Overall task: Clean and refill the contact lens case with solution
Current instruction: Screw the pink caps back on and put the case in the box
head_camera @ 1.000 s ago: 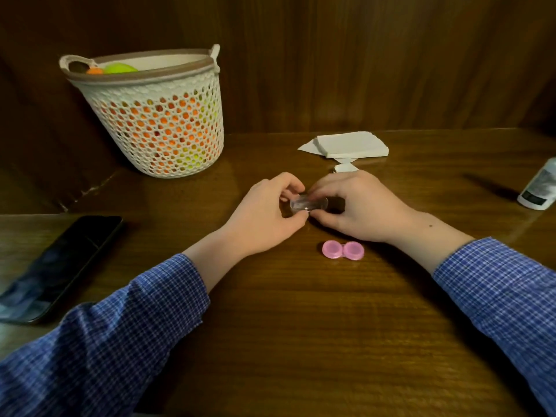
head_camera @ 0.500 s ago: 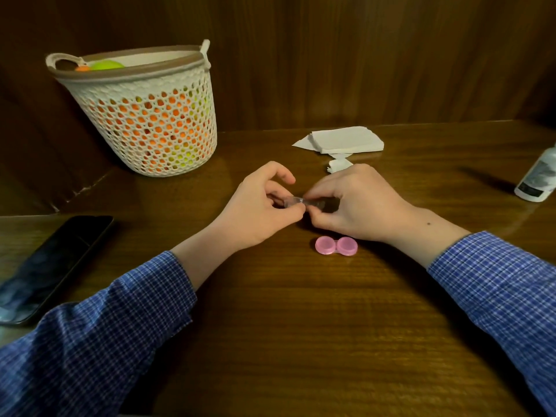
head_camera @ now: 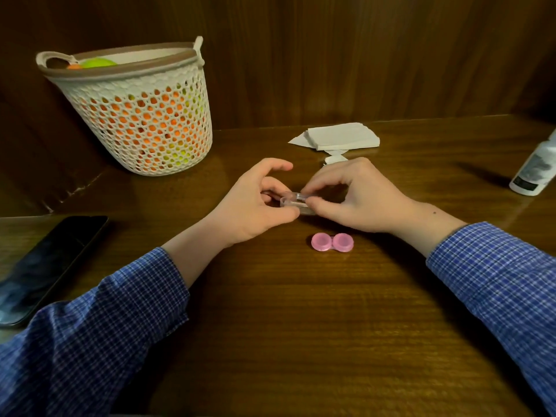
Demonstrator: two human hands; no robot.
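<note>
A pink two-cup contact lens case (head_camera: 332,242) lies on the wooden table (head_camera: 301,326), just in front of my hands, both caps on. Between my hands is a small clear plastic box (head_camera: 293,200), held just above the table. My left hand (head_camera: 255,203) pinches its left end with thumb and fingers. My right hand (head_camera: 358,198) pinches its right side with thumb and forefinger. A white solution bottle (head_camera: 535,168) stands at the right edge, partly cut off.
A folded stack of white tissues (head_camera: 340,136) with small scraps lies behind my hands. A white perforated basket (head_camera: 141,115) holding orange and green things stands at the back left. A dark phone (head_camera: 45,266) lies at the left.
My hands have stayed together on the clear box; the fingers shifted on it and the box now shows more openly between them. The pink case has not moved.
</note>
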